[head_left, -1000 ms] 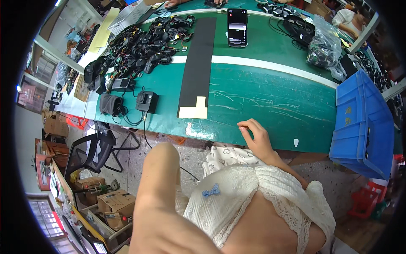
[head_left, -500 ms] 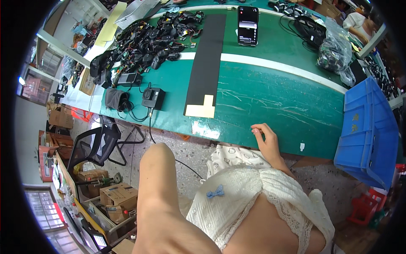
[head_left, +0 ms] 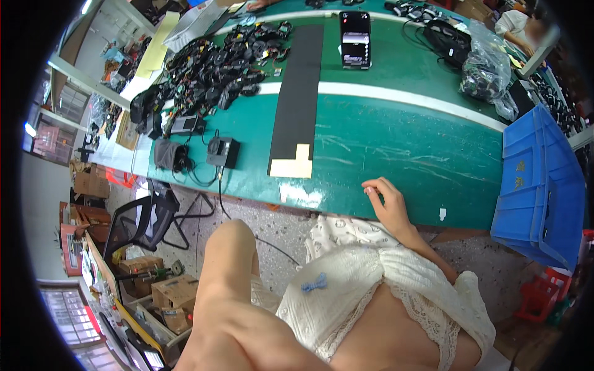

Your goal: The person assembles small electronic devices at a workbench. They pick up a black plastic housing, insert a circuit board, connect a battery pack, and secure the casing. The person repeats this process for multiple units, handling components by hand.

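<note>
My right hand rests on the near edge of the green table. Its fingers are loosely bent, thumb and forefinger a little apart, with nothing held. My left arm is folded, its elbow jutting toward the table, and the left hand is out of view. Left of my right hand lies a long black mat with an L-shaped pale yellow piece on its near end. A phone with a lit screen stands upright beyond the mat's right side.
A pile of small black devices covers the far left. A black power adapter with a cable sits near the left front edge. A blue crate stands at the right, beyond a white scrap. Another person is at the far right.
The view has shifted slightly. My left elbow has moved a little lower in the picture. My right hand stays at the table edge, nearly unchanged. A person's hand now shows at the far edge.
</note>
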The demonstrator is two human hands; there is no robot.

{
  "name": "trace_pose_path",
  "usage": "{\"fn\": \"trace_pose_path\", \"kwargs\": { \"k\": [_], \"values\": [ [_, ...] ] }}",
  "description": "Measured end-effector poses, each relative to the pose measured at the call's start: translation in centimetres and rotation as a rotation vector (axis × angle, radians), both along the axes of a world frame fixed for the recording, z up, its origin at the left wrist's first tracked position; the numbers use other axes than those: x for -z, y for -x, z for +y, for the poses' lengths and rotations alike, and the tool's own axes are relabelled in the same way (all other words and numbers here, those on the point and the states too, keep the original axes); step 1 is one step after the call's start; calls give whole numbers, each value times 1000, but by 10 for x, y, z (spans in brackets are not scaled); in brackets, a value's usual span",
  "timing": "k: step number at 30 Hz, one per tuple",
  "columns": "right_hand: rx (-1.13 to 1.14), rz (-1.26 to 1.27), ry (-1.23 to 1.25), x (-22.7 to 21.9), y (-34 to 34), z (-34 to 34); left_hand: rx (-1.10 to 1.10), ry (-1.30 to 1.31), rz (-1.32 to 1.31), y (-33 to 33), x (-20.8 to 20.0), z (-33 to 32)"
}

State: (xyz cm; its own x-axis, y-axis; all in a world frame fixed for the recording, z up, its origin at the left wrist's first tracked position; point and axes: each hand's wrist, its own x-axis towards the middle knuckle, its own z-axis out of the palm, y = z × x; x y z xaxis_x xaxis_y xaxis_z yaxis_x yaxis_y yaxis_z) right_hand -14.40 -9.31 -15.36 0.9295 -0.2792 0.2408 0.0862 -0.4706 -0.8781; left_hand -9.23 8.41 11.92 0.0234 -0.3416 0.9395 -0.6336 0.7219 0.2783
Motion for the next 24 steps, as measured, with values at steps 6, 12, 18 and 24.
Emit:
{"fn": "trace_pose_path", "kwargs": {
  "k": [6,12,18,24],
  "values": [
    [31,-17,48,-2,2,-9,47,-4,-12,1,-2,-7],
    [40,-32,63,-3,4,-10,67,-11,-19,-1,-4,-16],
    [20,-25,58,3,10,-11,60,-27,-26,4,-6,-22],
    [34,-11,34,4,9,-14,56,-40,-34,8,-9,-26]
  ]
}}
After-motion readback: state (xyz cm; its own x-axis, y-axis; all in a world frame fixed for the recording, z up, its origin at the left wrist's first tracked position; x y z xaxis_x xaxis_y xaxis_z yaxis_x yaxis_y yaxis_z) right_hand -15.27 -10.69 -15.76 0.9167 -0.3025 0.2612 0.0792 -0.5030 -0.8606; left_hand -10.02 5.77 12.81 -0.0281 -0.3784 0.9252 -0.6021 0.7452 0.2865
